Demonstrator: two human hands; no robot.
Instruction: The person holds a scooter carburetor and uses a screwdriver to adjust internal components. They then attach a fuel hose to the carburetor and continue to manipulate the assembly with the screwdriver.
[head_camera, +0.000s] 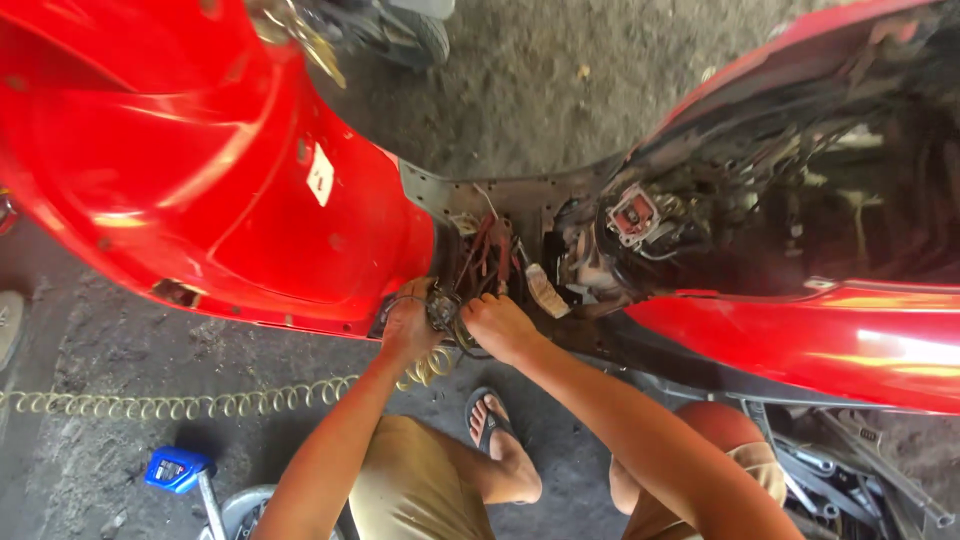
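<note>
Left hand (408, 325) grip clenched on dark wire bundle (442, 310); right hand (497, 325) grip closed beside it, contents unclear, under red scooter panel (200, 170).

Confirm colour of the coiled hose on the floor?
Pale yellow coiled hose, clearest in the head view.

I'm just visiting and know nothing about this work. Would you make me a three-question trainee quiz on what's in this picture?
1. True or false: both hands meet at the small dark part by the red wire bundle.
2. What trails across the ground on the left? A) coiled hose B) chain C) broom
3. What colour are the scooter's body panels?

Key:
1. True: the left hand and right hand close around it in the opened middle of the scooter.
2. A, the pale coiled hose.
3. Red.
</note>
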